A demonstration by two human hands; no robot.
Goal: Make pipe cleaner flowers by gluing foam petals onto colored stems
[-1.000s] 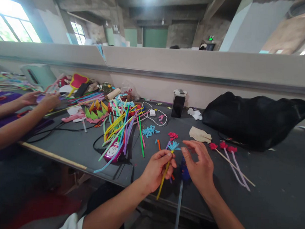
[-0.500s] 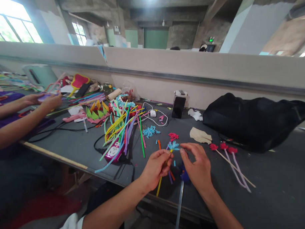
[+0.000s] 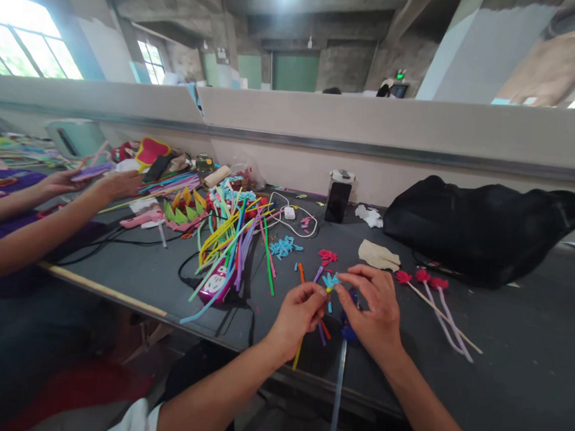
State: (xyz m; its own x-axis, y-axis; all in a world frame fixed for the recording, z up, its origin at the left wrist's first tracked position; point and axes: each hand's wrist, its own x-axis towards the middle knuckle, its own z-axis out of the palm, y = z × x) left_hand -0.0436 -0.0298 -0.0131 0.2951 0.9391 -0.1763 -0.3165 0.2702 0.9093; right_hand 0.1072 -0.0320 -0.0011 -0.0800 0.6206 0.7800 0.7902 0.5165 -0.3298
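Note:
My left hand (image 3: 297,316) is closed round a yellow pipe-cleaner stem (image 3: 296,354) topped with a light blue fringed flower (image 3: 331,280). My right hand (image 3: 373,309) pinches the stem just under that flower, fingertips touching the left hand's. Both hands hover low over the dark table (image 3: 523,349) near its front edge. A blue piece (image 3: 347,331) and short coloured scraps (image 3: 322,330) lie under my hands.
A heap of coloured pipe cleaners (image 3: 230,232) lies to the left over a pink power strip (image 3: 214,282). Three pink-headed stems (image 3: 430,296) and a black bag (image 3: 480,222) are to the right. A phone (image 3: 336,201) stands at the back. Another person's hands (image 3: 104,184) work far left.
My hands have drawn closer together and sunk slightly toward the table; the right hand's fingers have closed onto the stem below the blue flower. The other person's hands shifted right.

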